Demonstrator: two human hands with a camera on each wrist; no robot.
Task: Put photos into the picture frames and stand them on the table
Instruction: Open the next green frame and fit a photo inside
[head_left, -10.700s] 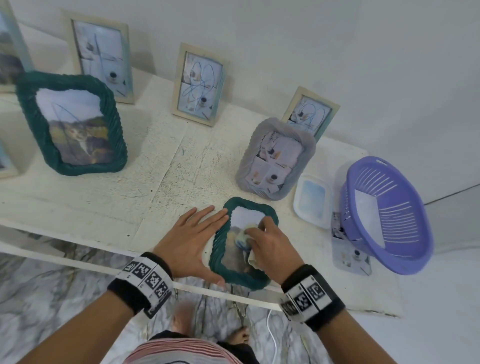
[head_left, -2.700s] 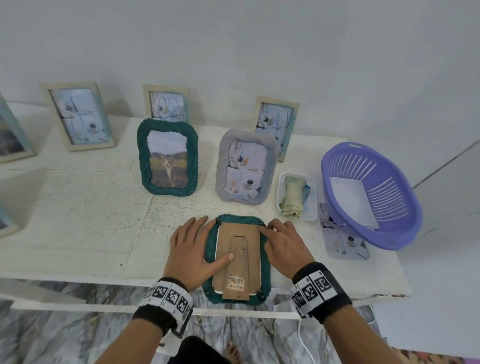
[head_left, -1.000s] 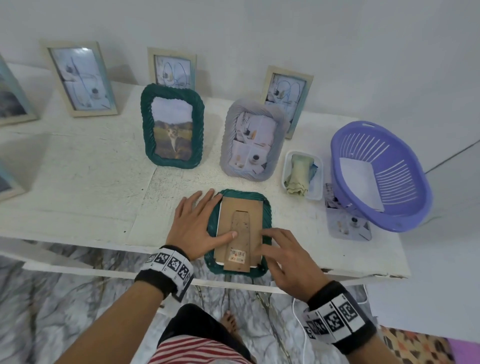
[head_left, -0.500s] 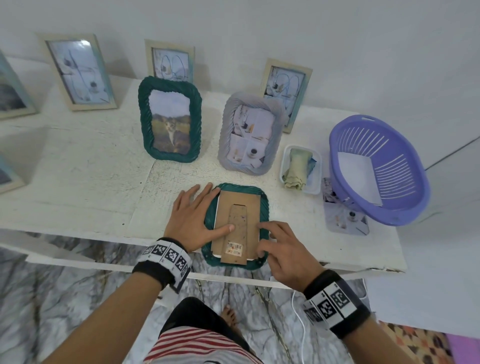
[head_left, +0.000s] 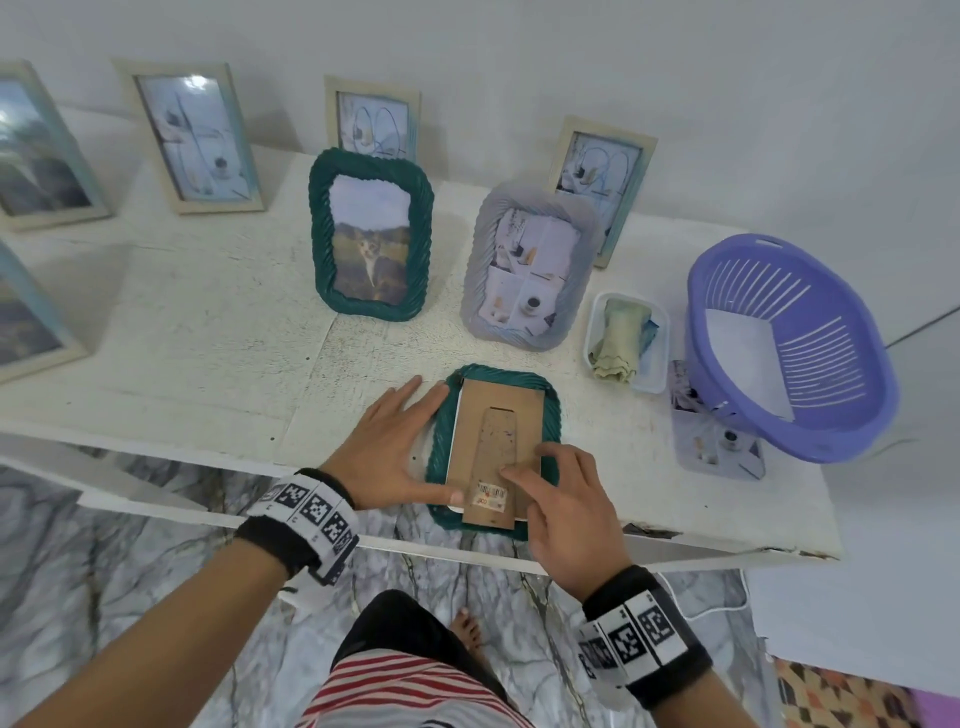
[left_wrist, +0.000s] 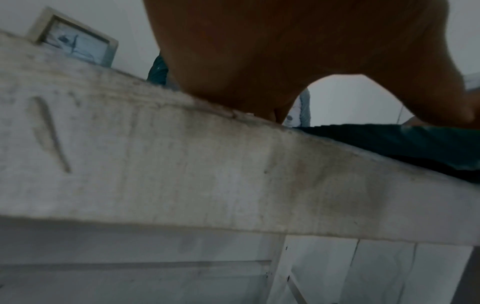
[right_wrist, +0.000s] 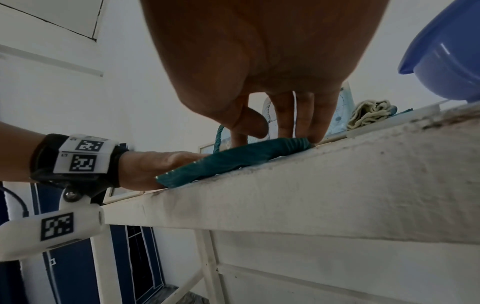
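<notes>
A green rope-rimmed frame (head_left: 493, 373) lies face down at the table's front edge, its brown cardboard back (head_left: 498, 415) and folded stand upward. My left hand (head_left: 405, 447) lies flat on the table against the frame's left rim, thumb on the lower left corner of the back. My right hand (head_left: 556, 483) rests on the lower right part, with bent fingers pressing down. In the right wrist view its fingertips (right_wrist: 303, 127) touch the green frame (right_wrist: 233, 162), with the thumb held just above. The left wrist view shows my left hand (left_wrist: 259, 51) beside the green frame (left_wrist: 389, 139).
A green frame with a cat photo (head_left: 371, 234) and a grey frame (head_left: 530, 265) stand behind. Several pale wooden frames (head_left: 197, 140) line the wall. To the right are a white tray with a cloth (head_left: 626, 338), a purple basket (head_left: 789, 343) and a loose photo (head_left: 711, 447).
My right hand moved from the frame's right side down to its lower right corner. My left thumb slid from the middle of the back to the lower left corner.
</notes>
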